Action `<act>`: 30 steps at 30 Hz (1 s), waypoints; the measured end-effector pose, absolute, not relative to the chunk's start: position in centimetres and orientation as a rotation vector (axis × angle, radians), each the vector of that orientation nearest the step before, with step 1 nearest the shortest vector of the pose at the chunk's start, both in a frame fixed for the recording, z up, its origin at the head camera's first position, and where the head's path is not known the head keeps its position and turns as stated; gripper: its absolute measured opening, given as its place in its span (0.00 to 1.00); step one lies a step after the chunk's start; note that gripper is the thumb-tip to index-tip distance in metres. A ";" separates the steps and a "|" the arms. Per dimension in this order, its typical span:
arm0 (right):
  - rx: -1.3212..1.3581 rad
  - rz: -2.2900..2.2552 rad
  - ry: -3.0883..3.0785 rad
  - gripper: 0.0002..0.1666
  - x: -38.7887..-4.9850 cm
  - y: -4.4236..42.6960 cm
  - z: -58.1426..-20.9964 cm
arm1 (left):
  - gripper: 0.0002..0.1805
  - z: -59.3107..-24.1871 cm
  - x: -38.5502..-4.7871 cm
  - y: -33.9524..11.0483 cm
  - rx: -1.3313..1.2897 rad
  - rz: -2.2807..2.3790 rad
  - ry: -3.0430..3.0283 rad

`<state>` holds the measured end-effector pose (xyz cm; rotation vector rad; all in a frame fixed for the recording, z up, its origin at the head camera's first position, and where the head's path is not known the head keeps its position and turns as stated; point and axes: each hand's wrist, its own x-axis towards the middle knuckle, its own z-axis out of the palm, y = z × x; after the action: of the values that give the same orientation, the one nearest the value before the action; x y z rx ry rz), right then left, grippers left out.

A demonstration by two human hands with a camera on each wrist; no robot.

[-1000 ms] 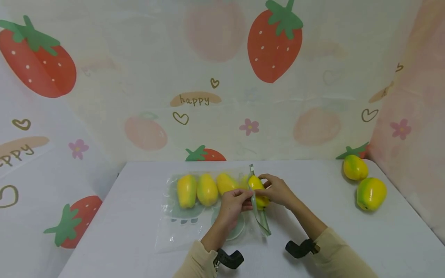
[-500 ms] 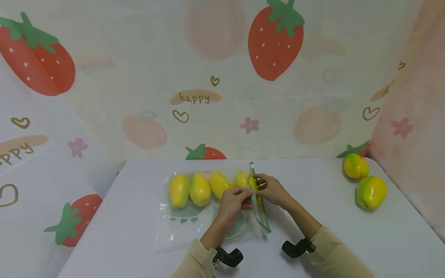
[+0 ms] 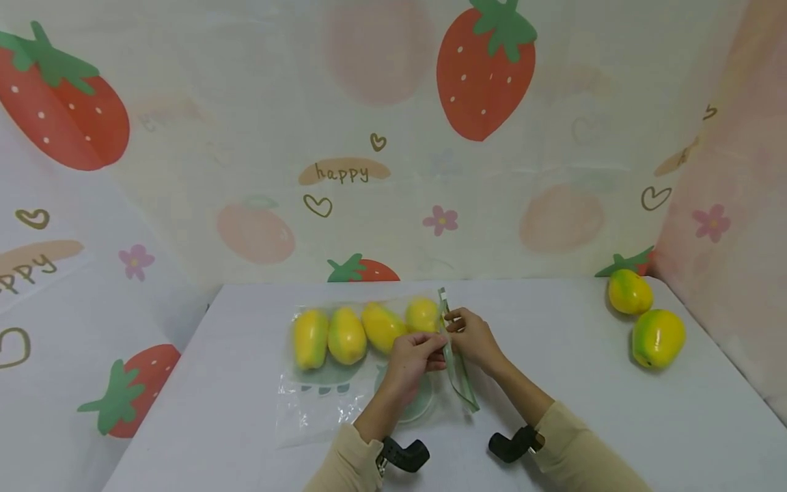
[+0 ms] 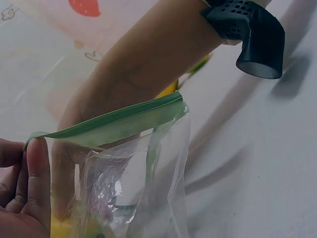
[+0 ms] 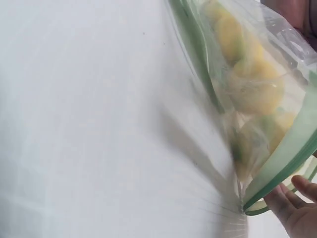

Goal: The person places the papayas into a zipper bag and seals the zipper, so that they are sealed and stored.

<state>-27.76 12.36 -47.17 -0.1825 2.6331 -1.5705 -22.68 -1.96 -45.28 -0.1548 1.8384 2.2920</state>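
A clear zip bag (image 3: 320, 417) with a green closing strip (image 4: 124, 114) lies flat, its mouth facing right. Inside, several yellow-green mango-like fruits (image 3: 347, 335) form a row. My left hand (image 3: 408, 359) pinches the strip between thumb and fingers, lifting that edge. The fingers of my right hand (image 3: 476, 338) reach in at the mouth, loosely extended. In the left wrist view they point down to a yellow fruit (image 4: 60, 229) seen through the plastic. From the right wrist, part of my right hand (image 5: 297, 213) appears by the gaping mouth.
Two more yellow-green fruits, a smaller one (image 3: 630, 292) and a larger one (image 3: 658, 338), sit at the far right of the white table (image 3: 584, 355). Behind it hangs a strawberry-print backdrop (image 3: 486, 75). A black wrist mount (image 3: 513, 444) is on each forearm.
The fruit at the bag's mouth has gone inside, with my right hand following it left. The row of fruits has shifted left. My left hand keeps its hold on the strip.
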 end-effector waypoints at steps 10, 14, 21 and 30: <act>-0.160 -1.629 2.640 0.22 -28.1 11.6 -47.9 | 0.12 -45.3 -22.6 -2.0 -0.146 2.293 1.837; -0.203 -1.601 2.652 0.22 -28.1 11.8 -47.8 | 0.12 -45.2 -22.6 -1.9 -0.159 2.305 1.826; -0.290 -1.596 2.639 0.18 -28.2 12.9 -47.2 | 0.12 -45.0 -22.6 -2.0 -0.170 2.301 1.819; -0.279 -1.571 2.628 0.22 -28.3 14.5 -45.8 | 0.14 -45.2 -22.8 -1.9 -0.192 2.274 1.836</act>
<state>-28.26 14.51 -45.80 -0.2785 2.6278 -1.5712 -22.84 -1.92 -45.20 -0.1917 1.8358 2.2737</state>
